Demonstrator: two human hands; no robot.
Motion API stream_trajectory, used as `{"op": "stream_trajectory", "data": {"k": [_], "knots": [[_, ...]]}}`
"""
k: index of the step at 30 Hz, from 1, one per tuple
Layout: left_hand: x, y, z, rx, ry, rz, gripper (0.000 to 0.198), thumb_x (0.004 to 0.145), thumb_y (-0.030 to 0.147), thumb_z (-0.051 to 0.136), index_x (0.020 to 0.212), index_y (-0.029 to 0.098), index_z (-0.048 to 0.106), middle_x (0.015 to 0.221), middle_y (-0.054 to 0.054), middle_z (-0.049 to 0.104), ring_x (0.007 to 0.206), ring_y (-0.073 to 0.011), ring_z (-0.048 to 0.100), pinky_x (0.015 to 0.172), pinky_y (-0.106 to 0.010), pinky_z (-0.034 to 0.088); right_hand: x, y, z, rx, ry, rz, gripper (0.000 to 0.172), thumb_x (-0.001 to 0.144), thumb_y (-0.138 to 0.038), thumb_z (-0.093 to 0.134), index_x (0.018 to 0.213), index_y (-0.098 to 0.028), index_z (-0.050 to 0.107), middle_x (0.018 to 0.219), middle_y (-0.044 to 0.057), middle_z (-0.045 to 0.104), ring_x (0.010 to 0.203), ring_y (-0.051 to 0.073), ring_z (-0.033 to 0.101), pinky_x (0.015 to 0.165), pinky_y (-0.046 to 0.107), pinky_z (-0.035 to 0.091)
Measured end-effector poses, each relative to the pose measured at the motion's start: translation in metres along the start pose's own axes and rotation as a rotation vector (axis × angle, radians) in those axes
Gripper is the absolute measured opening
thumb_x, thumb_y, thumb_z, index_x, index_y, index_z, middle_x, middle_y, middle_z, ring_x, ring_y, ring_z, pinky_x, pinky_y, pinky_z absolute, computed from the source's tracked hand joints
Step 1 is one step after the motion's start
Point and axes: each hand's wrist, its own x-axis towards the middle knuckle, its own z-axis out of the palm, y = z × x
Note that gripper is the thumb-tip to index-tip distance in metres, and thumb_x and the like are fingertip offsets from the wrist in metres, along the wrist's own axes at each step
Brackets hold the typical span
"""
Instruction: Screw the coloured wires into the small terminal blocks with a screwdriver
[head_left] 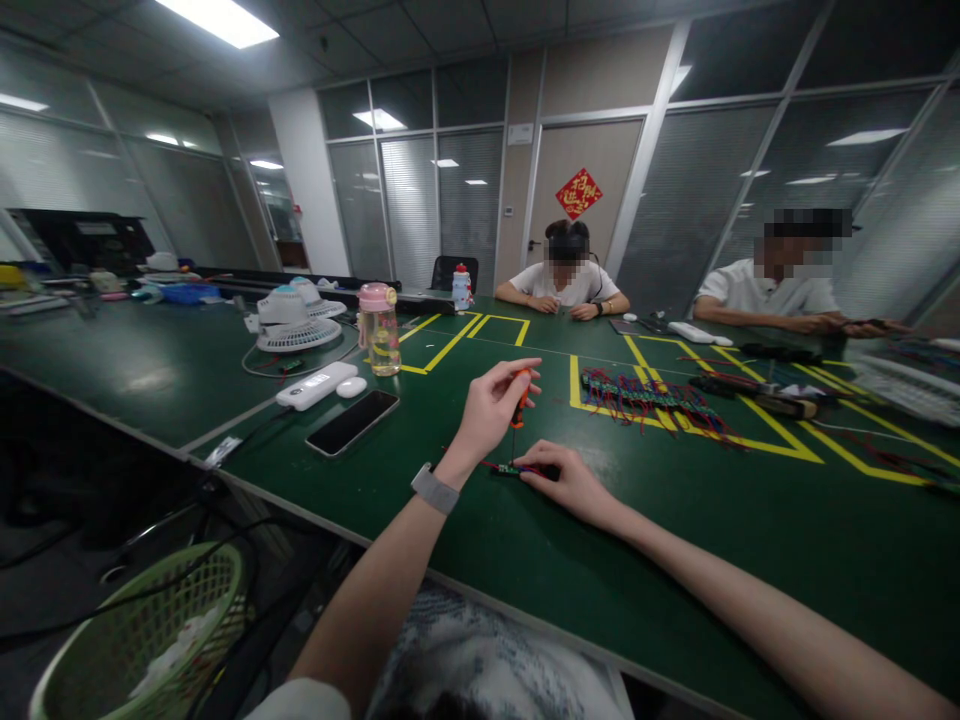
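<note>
My left hand [491, 405] is raised over the green table [465, 540], fingers pinched round a small orange-handled screwdriver [520, 400] that stands upright with its tip down. Below it my right hand [574, 478] lies on the table, fingers pressed on a small green terminal block with red and black wires [511, 468]. The screwdriver tip points at that block. A grey watch band sits on my left wrist. A pile of similar wired blocks [645, 400] lies inside a yellow-taped rectangle just beyond my hands.
A black phone [352, 421], a white power bank [316, 385], a pink-lidded bottle [379, 328] and white fans [289, 320] sit to the left. Two other people sit across the table. A green waste basket [142, 640] stands on the floor at lower left.
</note>
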Motion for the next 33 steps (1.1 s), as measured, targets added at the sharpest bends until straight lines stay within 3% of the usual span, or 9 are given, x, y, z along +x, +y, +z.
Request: {"op": "stream_trajectory", "data": {"k": [4,7,10,15,19,22,27,30,33], "knots": [[-0.0005,0.0005,-0.0020,0.166,0.086,0.076,0.016,0.080,0.028,0.061,0.089,0.018,0.070,0.095,-0.006,0.058,0.086,-0.0132,0.058,0.071,-0.021,0.049,0.0001,0.0009,0.0002,-0.006,0.000,0.002,0.020,0.082,-0.019,0.059,0.097,-0.019,0.072,0.087,0.006,0.062,0.077,0.015,0.057,0.069,0.027,0.045],[-0.0001,0.0007,-0.0016,0.057,0.029,0.037,0.025,0.088,0.029,0.048,0.099,0.018,0.068,0.109,-0.008,0.056,0.091,-0.0149,0.060,0.073,-0.024,0.051,0.0003,0.0008,0.0003,-0.006,0.002,0.004,0.020,0.082,-0.020,0.059,0.098,-0.019,0.072,0.086,0.006,0.062,0.076,0.015,0.057,0.069,0.027,0.045],[0.0002,0.0000,-0.0004,-0.062,-0.002,-0.028,0.030,0.089,0.029,0.045,0.111,0.017,0.062,0.102,-0.008,0.060,0.080,-0.0144,0.063,0.067,-0.026,0.054,0.0005,0.0005,0.0005,-0.005,0.000,0.004,0.020,0.082,-0.021,0.059,0.097,-0.019,0.072,0.086,0.005,0.062,0.076,0.015,0.057,0.068,0.027,0.045],[0.0000,0.0001,-0.0027,0.142,0.102,0.051,0.020,0.082,0.030,0.059,0.095,0.018,0.069,0.094,-0.005,0.057,0.079,-0.0118,0.059,0.067,-0.021,0.050,0.0004,0.0016,0.0008,-0.001,0.002,-0.002,0.020,0.082,-0.021,0.059,0.098,-0.020,0.072,0.087,0.006,0.063,0.077,0.016,0.058,0.070,0.028,0.045],[0.0019,-0.0029,-0.0043,-0.029,0.024,0.006,0.030,0.090,0.029,0.044,0.110,0.019,0.064,0.112,-0.008,0.056,0.088,-0.0145,0.061,0.076,-0.027,0.052,0.0001,0.0025,0.0011,0.001,0.005,-0.007,0.020,0.082,-0.022,0.059,0.097,-0.019,0.072,0.086,0.006,0.063,0.077,0.016,0.058,0.069,0.028,0.046],[0.0027,-0.0056,-0.0045,-0.081,0.009,-0.028,0.031,0.087,0.028,0.049,0.114,0.017,0.061,0.104,-0.008,0.062,0.083,-0.0152,0.063,0.074,-0.030,0.053,-0.0002,0.0025,0.0012,0.007,0.008,-0.008,0.020,0.082,-0.022,0.059,0.097,-0.019,0.072,0.087,0.006,0.063,0.078,0.016,0.058,0.069,0.028,0.046],[0.0011,-0.0017,-0.0051,0.160,0.084,0.062,0.019,0.077,0.027,0.065,0.093,0.018,0.070,0.096,-0.006,0.059,0.086,-0.0137,0.059,0.073,-0.023,0.049,-0.0004,0.0018,0.0005,0.002,0.005,-0.011,0.020,0.082,-0.022,0.059,0.097,-0.019,0.072,0.086,0.006,0.063,0.078,0.016,0.058,0.071,0.028,0.046],[0.0008,0.0006,-0.0042,0.068,0.024,0.046,0.023,0.086,0.029,0.052,0.098,0.019,0.069,0.109,-0.008,0.056,0.094,-0.0156,0.059,0.076,-0.025,0.050,0.0000,0.0014,-0.0001,-0.001,0.003,-0.017,0.020,0.082,-0.023,0.059,0.097,-0.019,0.072,0.086,0.006,0.063,0.077,0.016,0.058,0.071,0.028,0.046],[0.0006,0.0015,-0.0032,-0.056,-0.025,-0.015,0.028,0.088,0.030,0.047,0.107,0.017,0.064,0.100,-0.008,0.061,0.082,-0.0147,0.062,0.070,-0.027,0.052,0.0001,0.0013,-0.0005,0.004,0.001,-0.019,0.020,0.083,-0.023,0.059,0.097,-0.019,0.072,0.087,0.006,0.063,0.077,0.016,0.058,0.071,0.028,0.047]]}}
